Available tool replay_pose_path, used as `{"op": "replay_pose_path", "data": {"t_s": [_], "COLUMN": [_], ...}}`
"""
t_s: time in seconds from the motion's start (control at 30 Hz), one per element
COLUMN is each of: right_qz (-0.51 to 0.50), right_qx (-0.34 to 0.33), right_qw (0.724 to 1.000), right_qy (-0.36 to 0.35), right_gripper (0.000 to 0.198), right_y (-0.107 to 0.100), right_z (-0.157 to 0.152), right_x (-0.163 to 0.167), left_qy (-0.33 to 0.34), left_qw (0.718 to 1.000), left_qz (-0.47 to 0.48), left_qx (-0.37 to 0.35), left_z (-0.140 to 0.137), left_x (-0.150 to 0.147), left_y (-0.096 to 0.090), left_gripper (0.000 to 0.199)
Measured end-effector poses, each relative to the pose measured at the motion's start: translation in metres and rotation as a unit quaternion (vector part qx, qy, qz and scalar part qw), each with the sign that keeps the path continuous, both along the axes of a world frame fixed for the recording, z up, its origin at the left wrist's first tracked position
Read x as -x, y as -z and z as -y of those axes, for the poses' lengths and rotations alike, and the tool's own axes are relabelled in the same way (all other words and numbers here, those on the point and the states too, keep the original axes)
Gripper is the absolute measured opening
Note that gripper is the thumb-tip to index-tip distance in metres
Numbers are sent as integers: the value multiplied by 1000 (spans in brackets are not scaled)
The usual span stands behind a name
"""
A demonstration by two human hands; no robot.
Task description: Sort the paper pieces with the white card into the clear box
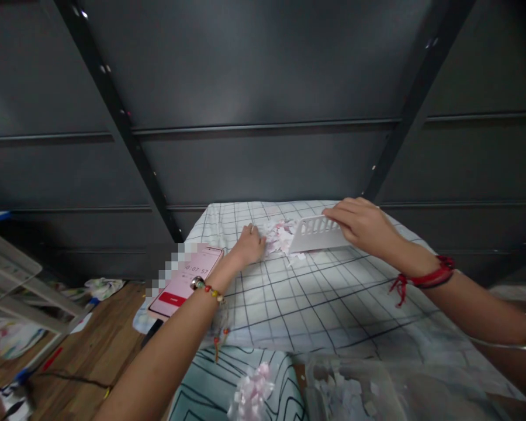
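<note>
My right hand [363, 227] grips the slotted edge of a white plastic basket [318, 238], which stands tilted on a checked cloth with its left end at a loose heap of paper scraps [280, 234]. The scraps are small, white and pink. At the heap's left side rests my left hand [249, 244], its fingers slightly bent and apart, the tips close to the scraps. I see nothing held in it, though the fingertips are partly hidden.
White cloth with dark grid lines [280, 304] covers the table. A phone [186, 280] showing a timer lies left of my left forearm. In front are a clear plastic box [355, 386] with paper pieces and a pink-white bundle [253, 392]. Dark panels [263, 169] rise behind.
</note>
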State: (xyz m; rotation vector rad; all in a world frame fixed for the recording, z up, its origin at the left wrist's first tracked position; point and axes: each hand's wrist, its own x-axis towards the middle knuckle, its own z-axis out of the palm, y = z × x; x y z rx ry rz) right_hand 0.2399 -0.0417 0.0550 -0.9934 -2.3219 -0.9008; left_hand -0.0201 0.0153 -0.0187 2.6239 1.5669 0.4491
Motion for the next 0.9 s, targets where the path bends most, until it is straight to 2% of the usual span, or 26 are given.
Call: {"op": "replay_pose_path", "data": {"t_s": [0.1, 0.2, 0.4, 0.6, 0.77, 0.9], "right_qz": [-2, -20, -60, -62, -64, -46], "right_qx": [-23, -51, -101, -150, -111, -79], "right_qw": [999, 997, 991, 985, 991, 995], "right_qy": [-30, -45, -56, -61, -24, -34], "right_gripper": [33, 33, 29, 31, 31, 29], "right_y": [2, 2, 16, 34, 29, 20], "right_z": [-8, -20, -41, -35, -27, -22], "right_x": [2, 2, 1, -2, -10, -15], "left_qy": [-48, -66, -74, -79, -85, -77], "left_qw": [999, 997, 996, 995, 995, 996], "left_qz": [-2, 1, -2, -18, -36, -31], "left_qx": [27, 37, 54, 59, 44, 37], "left_z": [-19, -25, -22, -15, -10, -6], "left_x": [-11, -16, -10, -11, -15, -17], "left_y": [0, 1, 10, 9, 5, 3], "left_gripper": [49, 48, 49, 54, 55, 54]}}
